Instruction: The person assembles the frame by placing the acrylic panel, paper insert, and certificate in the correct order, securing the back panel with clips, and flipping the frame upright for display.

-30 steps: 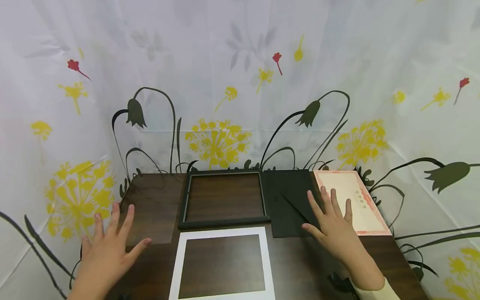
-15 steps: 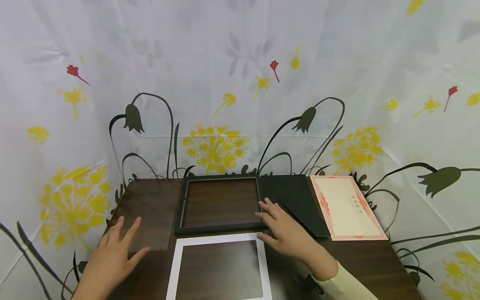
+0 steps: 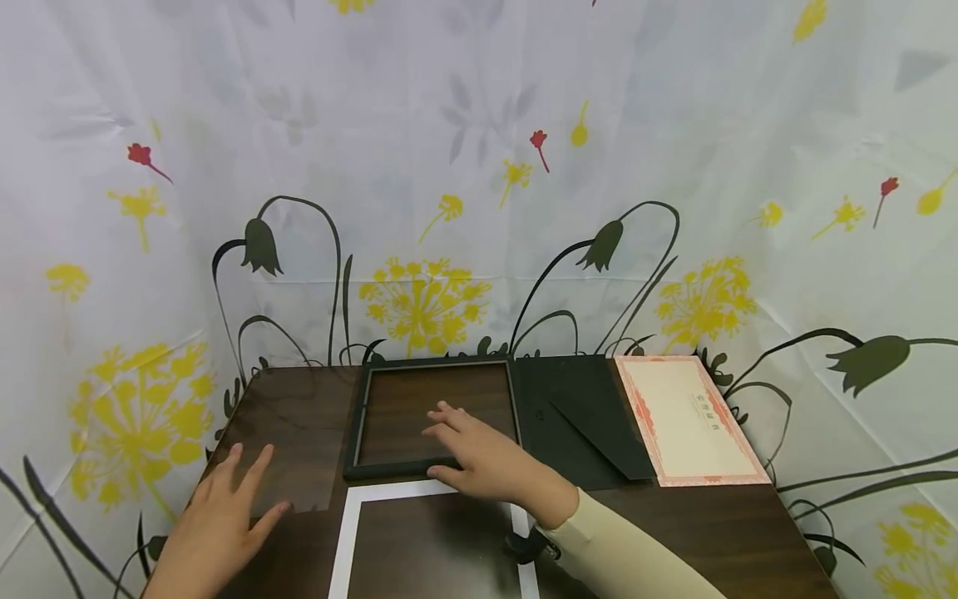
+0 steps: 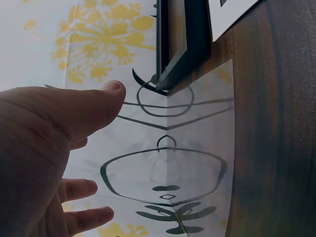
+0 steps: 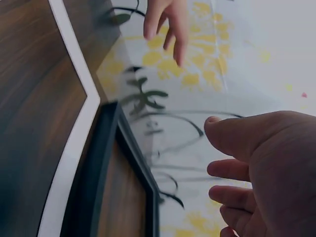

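In the head view my right hand (image 3: 490, 457) hovers over the lower bar of a black picture frame (image 3: 400, 469), fingers extended and holding nothing. Just below that frame lies a white mat (image 3: 345, 541), partly covered by my right hand and forearm. My left hand (image 3: 220, 524) is spread beside a clear sheet (image 3: 299, 449) on the left of the table, with nothing in its grasp. The left wrist view shows this sheet (image 4: 207, 148) mirroring the patterned curtain. In the right wrist view, the frame (image 5: 96, 192) and mat (image 5: 74, 148) lie apart from the fingers.
Right of the frame lies a black backing board (image 3: 569, 395) with a slanted stand flap (image 3: 606, 441). A red-bordered certificate (image 3: 684, 420) lies at the far right. A flower-patterned curtain (image 3: 419, 125) hangs behind the dark wooden table (image 3: 718, 532).
My right hand has swept left, from over the backing board and certificate to over the frame. My left hand has barely moved. The view has tilted up slightly.
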A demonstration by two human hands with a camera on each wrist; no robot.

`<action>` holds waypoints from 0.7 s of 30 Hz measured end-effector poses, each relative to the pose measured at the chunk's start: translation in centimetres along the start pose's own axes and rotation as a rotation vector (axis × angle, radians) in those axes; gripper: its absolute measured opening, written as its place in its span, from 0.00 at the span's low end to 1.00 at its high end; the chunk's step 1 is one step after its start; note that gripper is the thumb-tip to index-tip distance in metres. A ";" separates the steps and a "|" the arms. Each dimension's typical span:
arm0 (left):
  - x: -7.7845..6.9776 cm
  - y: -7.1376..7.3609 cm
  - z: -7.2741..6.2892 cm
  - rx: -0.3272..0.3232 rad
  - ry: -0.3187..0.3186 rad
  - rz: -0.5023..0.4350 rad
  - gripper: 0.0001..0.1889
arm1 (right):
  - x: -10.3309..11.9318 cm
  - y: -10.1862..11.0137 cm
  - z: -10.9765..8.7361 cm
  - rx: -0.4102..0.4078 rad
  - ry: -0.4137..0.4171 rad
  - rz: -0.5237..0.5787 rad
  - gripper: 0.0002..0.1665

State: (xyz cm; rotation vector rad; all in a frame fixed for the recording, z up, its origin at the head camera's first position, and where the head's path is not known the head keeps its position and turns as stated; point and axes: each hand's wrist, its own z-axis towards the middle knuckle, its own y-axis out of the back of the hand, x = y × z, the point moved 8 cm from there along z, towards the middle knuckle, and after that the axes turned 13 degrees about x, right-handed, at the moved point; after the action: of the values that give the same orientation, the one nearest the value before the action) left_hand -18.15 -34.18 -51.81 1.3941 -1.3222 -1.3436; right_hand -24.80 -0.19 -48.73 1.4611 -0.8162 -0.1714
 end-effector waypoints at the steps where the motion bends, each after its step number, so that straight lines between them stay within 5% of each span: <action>1: 0.0 -0.1 -0.1 -0.003 -0.001 0.000 0.52 | 0.5 -0.2 0.8 0.006 0.012 0.011 0.33; 11: -1.0 -0.1 0.7 -0.042 -0.032 -0.016 0.49 | 4.8 -1.8 9.0 -0.010 0.078 -0.060 0.21; 21: -1.3 -0.4 1.4 -0.026 -0.043 0.007 0.48 | 7.4 -5.6 14.4 -0.001 0.057 -0.343 0.24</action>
State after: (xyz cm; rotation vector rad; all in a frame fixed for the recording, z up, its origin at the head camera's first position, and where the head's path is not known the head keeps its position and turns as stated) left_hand -19.37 -32.71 -52.14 1.3482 -1.3316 -1.3883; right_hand -25.69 -16.92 -52.47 1.5903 -0.5151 -0.3863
